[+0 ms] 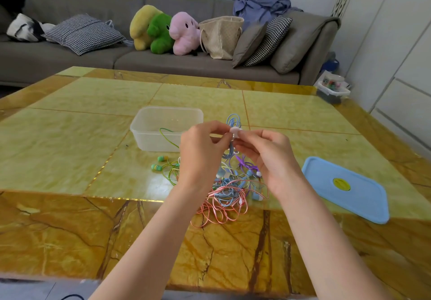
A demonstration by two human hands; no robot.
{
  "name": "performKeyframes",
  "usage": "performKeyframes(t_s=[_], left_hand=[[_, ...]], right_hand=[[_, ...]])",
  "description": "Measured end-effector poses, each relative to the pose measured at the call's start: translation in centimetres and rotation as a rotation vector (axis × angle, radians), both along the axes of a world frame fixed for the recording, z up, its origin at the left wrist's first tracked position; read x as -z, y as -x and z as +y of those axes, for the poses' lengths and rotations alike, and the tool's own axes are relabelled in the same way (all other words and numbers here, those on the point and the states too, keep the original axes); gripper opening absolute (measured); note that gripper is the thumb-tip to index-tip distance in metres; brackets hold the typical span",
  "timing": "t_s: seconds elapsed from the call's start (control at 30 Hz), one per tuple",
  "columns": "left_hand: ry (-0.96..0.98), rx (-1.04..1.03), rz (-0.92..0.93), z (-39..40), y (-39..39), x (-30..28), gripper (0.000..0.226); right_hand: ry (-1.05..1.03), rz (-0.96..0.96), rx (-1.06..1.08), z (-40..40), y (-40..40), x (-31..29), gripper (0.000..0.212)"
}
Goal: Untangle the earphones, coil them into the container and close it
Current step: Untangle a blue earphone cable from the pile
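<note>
Loosely tangled thin cords (229,191) beside translucent tub (163,128)

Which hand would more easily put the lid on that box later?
Probably the right hand: the blue lid lies on its side of the table. The box sits nearer the left hand. Both now pinch the earphones.

Part of the earphone tangle (229,190) behind the left hand (201,150); both forearms cut off below.

Glossy polished stone table (70,136), clear plastic container (149,134) w/ matt blue plastic lid (363,197), fabric sofa (70,57).
</note>
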State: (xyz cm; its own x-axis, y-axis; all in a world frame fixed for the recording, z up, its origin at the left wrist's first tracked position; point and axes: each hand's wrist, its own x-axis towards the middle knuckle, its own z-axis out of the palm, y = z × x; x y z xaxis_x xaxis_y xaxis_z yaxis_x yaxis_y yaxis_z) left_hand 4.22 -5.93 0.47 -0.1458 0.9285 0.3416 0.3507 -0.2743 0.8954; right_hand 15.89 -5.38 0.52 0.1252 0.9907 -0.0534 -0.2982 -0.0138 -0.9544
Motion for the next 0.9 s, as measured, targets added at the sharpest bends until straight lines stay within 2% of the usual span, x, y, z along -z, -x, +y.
performKeyframes(t_s=[0.13,0.3,0.43,0.53,0.73,0.8,0.9], left_hand=[[-0.053,-0.036,0.079,0.0,0.1,0.1,0.007],[-0.228,0.014,0.304,0.2,-0.2,0.4,0.019],[-0.310,-0.002,0.370,0.4,-0.1,0.6,0.022],[-0.273,0.032,0.324,0.5,0.0,0.5,0.022],[-0.043,0.027,0.054,0.5,0.4,0.0,0.017],[-0.003,0.046,0.025,0.6,0.6,-0.2,0.015],[0.025,0.060,0.055,0.8,0.8,-0.3,0.013]], right_hand=[[0.016,-0.012,-0.027,0.0,0.1,0.0,0.014],[-0.024,0.015,0.005,0.2,0.0,0.0,0.009],[-0.036,0.052,-0.030,-0.1,0.1,-0.3,0.012],[-0.048,0.038,-0.023,-0.1,0.0,-0.2,0.007],[-0.080,0.042,-0.036,0.0,-0.3,-0.2,0.007],[-0.118,-0.048,-0.039,-0.2,-0.4,-0.3,0.007],[-0.198,-0.321,0.023,-0.1,-0.4,-0.3,0.011]])
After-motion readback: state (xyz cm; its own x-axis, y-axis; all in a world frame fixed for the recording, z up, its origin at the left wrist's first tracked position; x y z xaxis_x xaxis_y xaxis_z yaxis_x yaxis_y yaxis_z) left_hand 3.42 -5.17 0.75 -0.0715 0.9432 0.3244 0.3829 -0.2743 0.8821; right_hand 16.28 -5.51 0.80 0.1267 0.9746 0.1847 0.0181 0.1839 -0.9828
